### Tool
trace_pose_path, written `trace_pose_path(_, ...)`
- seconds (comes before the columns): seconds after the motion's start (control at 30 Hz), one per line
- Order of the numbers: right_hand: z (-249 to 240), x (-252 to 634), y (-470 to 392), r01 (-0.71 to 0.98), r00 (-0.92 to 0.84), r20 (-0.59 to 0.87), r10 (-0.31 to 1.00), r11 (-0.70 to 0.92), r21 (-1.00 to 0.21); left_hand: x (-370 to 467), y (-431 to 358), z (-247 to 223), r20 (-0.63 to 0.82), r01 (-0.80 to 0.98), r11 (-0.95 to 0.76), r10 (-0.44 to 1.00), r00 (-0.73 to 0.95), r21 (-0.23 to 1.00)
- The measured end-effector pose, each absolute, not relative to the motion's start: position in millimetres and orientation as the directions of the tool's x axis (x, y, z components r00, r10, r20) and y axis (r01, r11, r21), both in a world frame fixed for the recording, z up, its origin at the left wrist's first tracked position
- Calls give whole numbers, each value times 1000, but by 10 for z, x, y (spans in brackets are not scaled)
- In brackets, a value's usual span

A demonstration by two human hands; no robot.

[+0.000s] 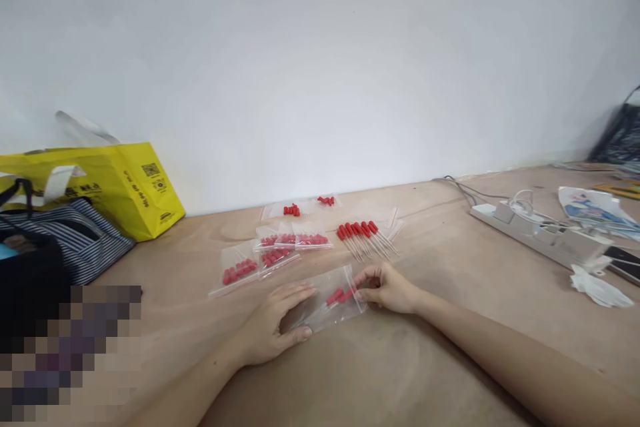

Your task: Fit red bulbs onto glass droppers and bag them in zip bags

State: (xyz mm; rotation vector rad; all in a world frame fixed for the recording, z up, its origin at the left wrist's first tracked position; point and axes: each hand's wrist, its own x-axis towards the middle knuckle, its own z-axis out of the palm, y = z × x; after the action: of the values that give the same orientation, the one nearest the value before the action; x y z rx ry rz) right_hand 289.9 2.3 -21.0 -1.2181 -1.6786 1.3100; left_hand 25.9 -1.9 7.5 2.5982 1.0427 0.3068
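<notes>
A clear zip bag (311, 310) lies on the table before me, with two red-headed sticks (335, 296) showing at its mouth. My left hand (273, 323) is at the bag's closed end, thumb on the near side and fingers along the far side, holding it. At the mouth on the right, my right hand (387, 288) pinches the red head of one stick between thumb and fingers. Beyond it, several loose red-headed sticks (367, 240) lie side by side, heads away from me. Filled zip bags (240, 270) with red heads inside lie to the left.
More bags with red pieces (291, 211) lie near the wall. At left stand a yellow bag (145, 190), a striped bag (95, 240) and a black bag (33, 280). A white power strip (535, 237), crumpled tissue (600, 287) and a dark phone-like slab (625, 261) lie right.
</notes>
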Motion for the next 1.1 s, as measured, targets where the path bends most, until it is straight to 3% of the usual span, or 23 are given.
trace_pose_path(0.17, -217, 2856, 55, 228, -502, 122, 856, 267, -936, 240, -4, 39, 72, 632, -675, 703, 707, 380)
trace_pose_path(0.3, -261, 2817, 146, 162, -533, 179, 827, 307, -938, 254, -8, 57, 69, 627, -679, 698, 713, 381)
trace_pose_path(0.5, -336, 2765, 175, 316, -363, 196, 911, 318, -894, 268, -29, 101, 68, 623, -679, 695, 716, 389)
trace_pose_path(0.6, -278, 2818, 196, 373, -424, 223, 878, 394, -840, 258, -21, 91, 73, 619, -685, 691, 719, 383)
trace_pose_path(0.7, -138, 2996, 387, 513, -343, 98, 934, 273, -814, 246, -8, 71, 89, 611, -695, 684, 724, 379)
trace_pose_path(0.77, -34, 3161, 612, 645, -31, 90, 995, 89, -759, 241, -6, 65, 86, 613, -693, 686, 723, 379)
trace_pose_path(0.9, 70, 3412, 1079, 720, 267, 96, 959, -132, -681, 244, -20, 75, 57, 634, -675, 700, 711, 379)
trace_pose_path(1.1, 19, 3397, 1461, 766, 344, 8, 939, -276, -580, 237, -7, 49, 70, 629, -674, 702, 709, 387)
